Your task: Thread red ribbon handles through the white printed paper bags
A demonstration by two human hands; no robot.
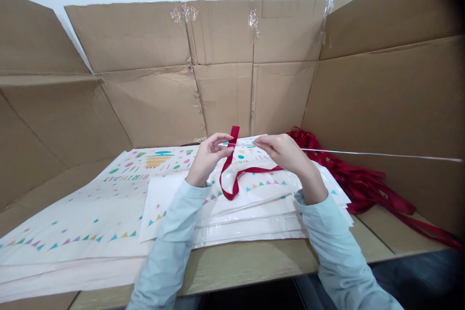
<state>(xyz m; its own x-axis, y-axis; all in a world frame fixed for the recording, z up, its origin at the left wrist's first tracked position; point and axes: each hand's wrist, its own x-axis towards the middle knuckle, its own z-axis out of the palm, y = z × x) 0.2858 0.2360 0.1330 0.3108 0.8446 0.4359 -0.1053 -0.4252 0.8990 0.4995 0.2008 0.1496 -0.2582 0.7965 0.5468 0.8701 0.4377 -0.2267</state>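
Note:
My left hand pinches a dark red ribbon close to its upper end, which sticks up past the fingers. The ribbon loops down below that hand and runs right, passing behind my right wrist. A thin silvery strip crosses the ribbon at my left fingertips. My right hand has its fingers closed on this strip, and the strip stretches on to the right edge of the view. Under both hands lie stacked white printed bags or sheets with coloured pennants and dots.
A larger pile of white birthday-print sheets spreads to the left. At the right lies a heap of red ribbons, trailing over the table edge. Taped cardboard panels wall in the back and both sides.

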